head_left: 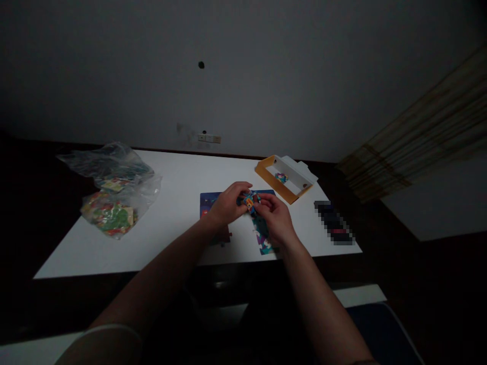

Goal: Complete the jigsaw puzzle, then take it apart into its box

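Between my two hands are a few colourful jigsaw puzzle pieces [251,202], blue and orange, held just above the table. My left hand [229,204] grips them from the left with curled fingers. From the right, my right hand [277,217] pinches them between thumb and fingers. Beneath the hands lies a partly assembled jigsaw puzzle [207,201], dark blue along its far edge. Its right side runs down in teal and purple, and a bare gap shows in the near middle. My hands and forearms cover part of the puzzle.
An open orange and white box [276,183] stands behind my right hand, with several puzzle pieces [281,177] inside. Clear plastic bags [117,203] with colourful contents lie on the left of the white table [171,238]. A pixelated dark object [335,223] is at the right edge.
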`<act>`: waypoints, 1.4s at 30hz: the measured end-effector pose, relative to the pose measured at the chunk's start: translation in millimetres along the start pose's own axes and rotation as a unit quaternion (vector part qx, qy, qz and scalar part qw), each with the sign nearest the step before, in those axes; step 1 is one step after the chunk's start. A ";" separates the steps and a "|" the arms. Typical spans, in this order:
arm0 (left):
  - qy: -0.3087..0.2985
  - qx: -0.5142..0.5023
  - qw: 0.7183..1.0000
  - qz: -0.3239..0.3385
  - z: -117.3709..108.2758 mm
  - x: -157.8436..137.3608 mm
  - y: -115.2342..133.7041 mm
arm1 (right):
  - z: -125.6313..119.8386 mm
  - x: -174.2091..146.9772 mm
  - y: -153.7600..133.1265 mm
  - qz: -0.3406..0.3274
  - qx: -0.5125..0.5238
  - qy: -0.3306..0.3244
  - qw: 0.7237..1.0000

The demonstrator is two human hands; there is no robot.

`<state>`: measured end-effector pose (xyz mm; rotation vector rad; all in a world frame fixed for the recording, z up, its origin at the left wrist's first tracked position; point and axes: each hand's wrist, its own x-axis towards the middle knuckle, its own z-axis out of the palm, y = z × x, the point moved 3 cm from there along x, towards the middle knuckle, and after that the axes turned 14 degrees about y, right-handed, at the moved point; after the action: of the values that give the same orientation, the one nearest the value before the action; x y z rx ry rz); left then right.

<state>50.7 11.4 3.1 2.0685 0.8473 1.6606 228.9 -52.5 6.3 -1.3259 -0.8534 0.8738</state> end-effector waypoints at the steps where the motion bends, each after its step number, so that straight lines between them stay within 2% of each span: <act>1: -0.005 0.008 1.000 -0.015 -0.7 0.8 0.8 | -1.9 0.9 -1.3 -0.005 0.001 0.001 1.000; 5: -0.066 0.083 0.993 -0.046 -2.2 4.8 0.2 | -31.2 30.5 -15.0 -0.089 -0.033 0.061 0.994; 8: -0.129 0.121 0.983 -0.040 -2.9 5.8 -3.3 | -68.7 79.9 -31.7 -0.186 -0.148 0.150 0.960; 9: -0.142 0.127 0.981 -0.039 -3.6 5.5 -4.7 | -80.0 98.7 -36.4 -0.197 -0.209 0.174 0.942; 12: -0.196 0.162 0.966 -0.052 -6.0 2.7 -10.2 | -100.9 150.1 -46.4 -0.182 -0.274 0.179 0.927; 16: -0.277 0.198 0.935 -0.094 -11.1 -0.6 -18.4 | -94.8 191.9 -49.3 -0.149 -0.356 0.131 0.913; 23: -0.275 0.190 0.938 -0.096 -19.2 4.4 -22.1 | -43.0 225.6 -34.6 -0.120 -0.441 0.058 0.888; 30: -0.256 0.182 0.944 -0.095 -19.5 4.7 -20.0 | -8.0 233.7 -26.2 -0.106 -0.527 0.013 0.843; 36: -0.245 0.172 0.949 -0.099 -18.1 6.2 -21.5 | -0.4 219.6 -40.6 -0.160 -0.567 0.014 0.808; 39: -0.240 0.168 0.951 -0.099 -16.0 5.8 -23.9 | -5.8 202.1 -62.8 -0.203 -0.559 0.051 0.802; 42: -0.237 0.163 0.953 -0.097 -13.4 5.4 -27.8 | -22.2 155.7 -78.6 -0.251 -0.536 0.073 0.803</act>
<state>32.1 34.8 -6.5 2.3631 1.1608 0.9044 320.1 74.3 87.0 -1.9288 -1.5862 -0.2427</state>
